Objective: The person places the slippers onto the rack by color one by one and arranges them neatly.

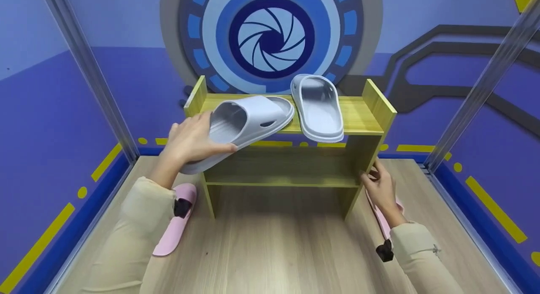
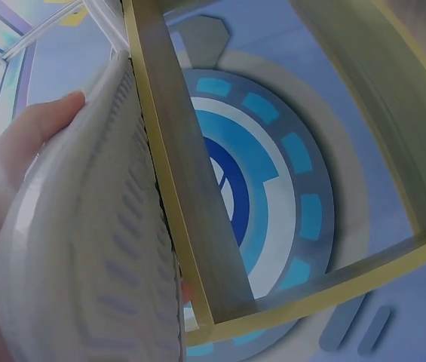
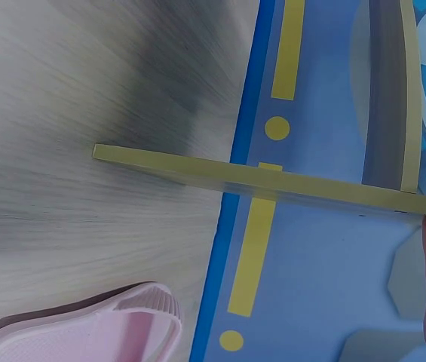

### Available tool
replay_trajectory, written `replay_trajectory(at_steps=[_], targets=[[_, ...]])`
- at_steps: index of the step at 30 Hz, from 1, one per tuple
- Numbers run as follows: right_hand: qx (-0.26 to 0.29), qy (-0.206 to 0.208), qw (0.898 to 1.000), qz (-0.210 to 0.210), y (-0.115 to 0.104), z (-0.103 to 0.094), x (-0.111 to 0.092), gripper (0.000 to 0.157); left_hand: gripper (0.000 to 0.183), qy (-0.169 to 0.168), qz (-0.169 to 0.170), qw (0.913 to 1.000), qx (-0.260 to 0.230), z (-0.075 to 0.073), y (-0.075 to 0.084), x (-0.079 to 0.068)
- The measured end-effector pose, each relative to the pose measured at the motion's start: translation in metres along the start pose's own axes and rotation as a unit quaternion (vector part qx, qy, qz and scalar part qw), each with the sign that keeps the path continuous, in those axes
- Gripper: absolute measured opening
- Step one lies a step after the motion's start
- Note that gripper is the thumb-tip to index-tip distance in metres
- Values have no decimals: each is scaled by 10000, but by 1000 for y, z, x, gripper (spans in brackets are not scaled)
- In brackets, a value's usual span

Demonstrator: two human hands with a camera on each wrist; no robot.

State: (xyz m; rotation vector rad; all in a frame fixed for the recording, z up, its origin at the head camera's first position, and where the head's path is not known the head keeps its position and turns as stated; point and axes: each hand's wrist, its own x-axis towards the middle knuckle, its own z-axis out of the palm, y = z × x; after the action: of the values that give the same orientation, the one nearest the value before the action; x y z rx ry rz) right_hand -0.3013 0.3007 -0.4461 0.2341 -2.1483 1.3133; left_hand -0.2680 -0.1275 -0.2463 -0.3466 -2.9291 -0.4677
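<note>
My left hand [image 1: 190, 138] grips a pale grey slipper [image 1: 263, 112] at its heel end, thumb along the outer edge of the sole. The slipper is tilted, toe toward the upper board of a small wooden shoe rack [image 1: 282, 184]; in the left wrist view its ridged sole [image 2: 114, 226] shows beside the rack. The matching grey slipper [image 1: 320, 108] rests on that upper board, right of the middle, its heel over the front edge. At the rack's right side panel, my right hand [image 1: 382, 186] touches the outside near the front edge, fingers loosely bent.
A pink slipper [image 1: 175, 222] lies on the wooden floor board [image 1: 270, 252] left of the rack. Another pink slipper [image 3: 84, 332] lies to the right, partly behind my right hand in the head view. Painted walls [image 1: 126, 74] and metal posts [image 1: 90, 74] enclose the space.
</note>
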Motion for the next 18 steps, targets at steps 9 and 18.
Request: replay_trajectory(at_steps=[9,18], targets=[[188,32,9998,-16,0,1,2,48,88,98,-29,9999,-97,-4,6,4],[-163,36,9998,49,0,0,0,50,85,144,-279,9995,-92,0,15,14]])
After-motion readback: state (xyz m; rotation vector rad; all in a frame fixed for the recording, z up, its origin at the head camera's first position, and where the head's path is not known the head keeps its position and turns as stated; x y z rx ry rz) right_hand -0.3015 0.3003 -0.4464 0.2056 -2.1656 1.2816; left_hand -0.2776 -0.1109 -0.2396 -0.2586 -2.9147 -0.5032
